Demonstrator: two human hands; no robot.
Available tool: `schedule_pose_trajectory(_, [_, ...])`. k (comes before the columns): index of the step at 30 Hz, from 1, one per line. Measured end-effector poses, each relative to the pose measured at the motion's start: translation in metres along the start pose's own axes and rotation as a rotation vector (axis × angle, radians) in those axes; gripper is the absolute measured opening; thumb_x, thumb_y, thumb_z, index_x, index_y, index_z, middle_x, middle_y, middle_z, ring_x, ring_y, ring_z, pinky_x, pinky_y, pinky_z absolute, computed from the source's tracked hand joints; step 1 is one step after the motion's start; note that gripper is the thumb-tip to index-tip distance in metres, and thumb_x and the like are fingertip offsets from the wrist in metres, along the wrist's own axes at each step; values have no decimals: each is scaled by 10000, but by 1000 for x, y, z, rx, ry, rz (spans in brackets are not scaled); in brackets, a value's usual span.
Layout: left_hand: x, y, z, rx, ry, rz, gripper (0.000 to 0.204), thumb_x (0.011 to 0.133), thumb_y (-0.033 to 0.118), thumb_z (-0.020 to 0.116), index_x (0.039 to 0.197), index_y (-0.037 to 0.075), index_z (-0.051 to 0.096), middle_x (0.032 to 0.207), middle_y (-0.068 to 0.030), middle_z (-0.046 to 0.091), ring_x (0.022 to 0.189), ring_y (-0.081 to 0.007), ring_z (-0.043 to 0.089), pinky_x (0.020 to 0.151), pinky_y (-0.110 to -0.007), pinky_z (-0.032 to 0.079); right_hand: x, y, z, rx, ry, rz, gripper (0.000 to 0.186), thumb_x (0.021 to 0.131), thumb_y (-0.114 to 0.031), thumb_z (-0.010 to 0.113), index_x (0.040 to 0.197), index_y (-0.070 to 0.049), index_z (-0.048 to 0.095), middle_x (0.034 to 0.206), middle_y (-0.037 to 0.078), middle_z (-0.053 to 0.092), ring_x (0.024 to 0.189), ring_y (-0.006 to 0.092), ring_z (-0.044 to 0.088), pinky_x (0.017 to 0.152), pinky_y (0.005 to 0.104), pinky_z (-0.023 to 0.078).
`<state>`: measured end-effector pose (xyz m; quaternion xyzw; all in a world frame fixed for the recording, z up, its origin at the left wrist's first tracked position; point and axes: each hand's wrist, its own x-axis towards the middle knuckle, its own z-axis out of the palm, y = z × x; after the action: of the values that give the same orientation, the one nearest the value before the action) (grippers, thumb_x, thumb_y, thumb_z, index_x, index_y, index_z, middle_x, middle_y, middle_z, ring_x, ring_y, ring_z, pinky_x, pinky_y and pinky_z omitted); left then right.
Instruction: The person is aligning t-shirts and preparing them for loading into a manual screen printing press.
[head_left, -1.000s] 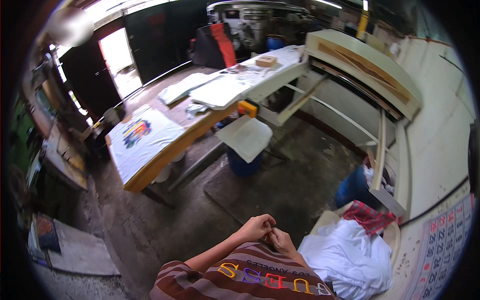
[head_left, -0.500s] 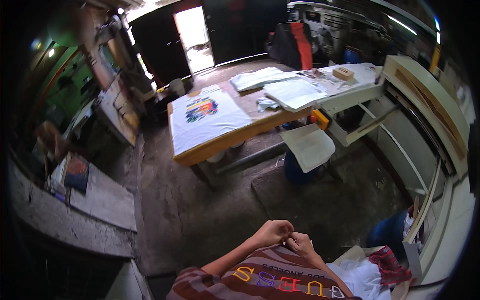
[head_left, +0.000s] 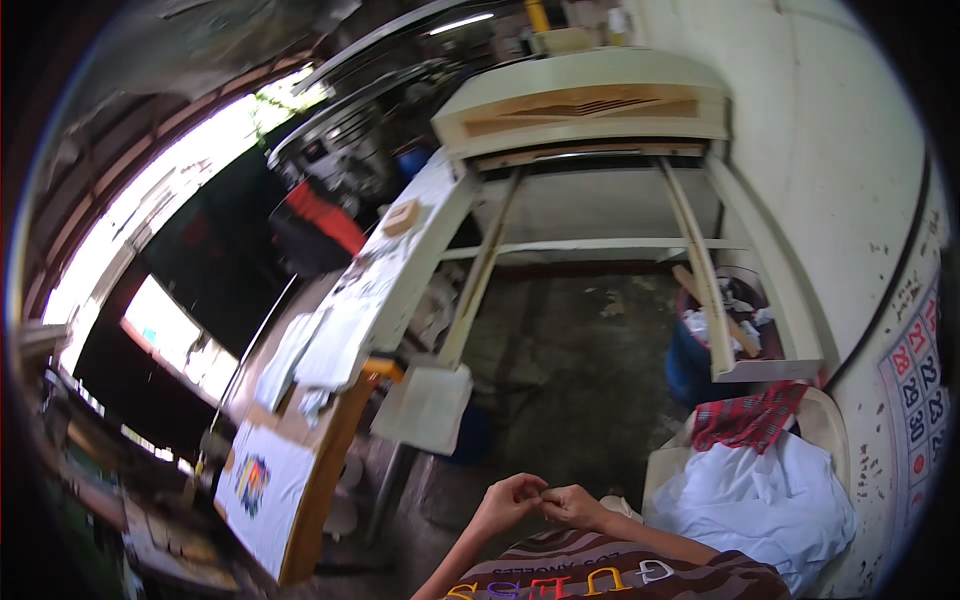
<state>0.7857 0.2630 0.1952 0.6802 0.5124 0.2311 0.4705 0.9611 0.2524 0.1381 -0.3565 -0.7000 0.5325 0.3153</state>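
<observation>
The view is swinging sharply: half a second ago the long surface [head_left: 330,400] with the printed white T-shirt [head_left: 262,490] was lying near the top of the picture, and now it is running down the left side, while the big cream-coloured frame rack [head_left: 600,110] by the wall is filling the upper middle. That is the head turning to the right, not the room changing.

The hands themselves are hardly moving. As in the two earlier pictures, they are staying together low in the frame, above the striped shirt [head_left: 620,580] with its coloured letters. The left hand [head_left: 512,500] is curling, its fingertips meeting those of the right hand [head_left: 572,505], and the two are pinching at something very small between them. What it is cannot be told; it is too tiny and partly hidden by the fingers.

So the fiddling work is continuing in the lap while the gaze is wandering elsewhere, which suggests it is being done by feel.

To the right, a pile of white cloth [head_left: 760,500] is lying on a pale chair [head_left: 825,420], with a red plaid cloth [head_left: 750,420] on top. A blue bin [head_left: 690,370] full of scraps is standing beyond it on the concrete floor [head_left: 570,350], well apart from the hands.
</observation>
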Motion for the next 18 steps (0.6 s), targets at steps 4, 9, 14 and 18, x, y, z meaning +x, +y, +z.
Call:
schedule_pose_trajectory(4, [92, 82, 31, 126, -199, 75, 246, 745, 97, 619, 986, 50, 606, 747, -36, 627, 593, -75, 537, 579, -239, 452, -17, -4, -95, 8, 223, 45, 196, 854, -162, 495, 781, -7, 590, 641, 61, 577, 605, 107, 561, 574, 261, 448])
schedule_pose_trajectory(9, [164, 148, 64, 120, -390, 190, 234, 751, 95, 602, 977, 33, 601, 789, -54, 644, 635, -88, 590, 608, -240, 470, -34, 2, -164, -5, 459, 76, 207, 830, -206, 501, 787, -28, 596, 653, 103, 592, 588, 208, 595, 560, 308, 453])
schedule_pose_trajectory(14, [186, 134, 85, 167, -378, 159, 239, 738, 95, 632, 973, 53, 617, 735, 0, 619, 553, -34, 478, 521, -217, 408, -38, 21, -167, 16, 549, 113, 221, 825, -215, 502, 761, -21, 586, 640, 114, 582, 575, 221, 586, 551, 323, 445])
schedule_pose_trajectory(18, [185, 128, 100, 145, -368, 105, 237, 740, 101, 627, 970, 44, 616, 747, -12, 624, 553, -46, 485, 526, -227, 417, -46, 33, -164, 25, 590, 152, 227, 819, -217, 494, 763, -17, 585, 637, 124, 578, 569, 230, 581, 551, 330, 444])
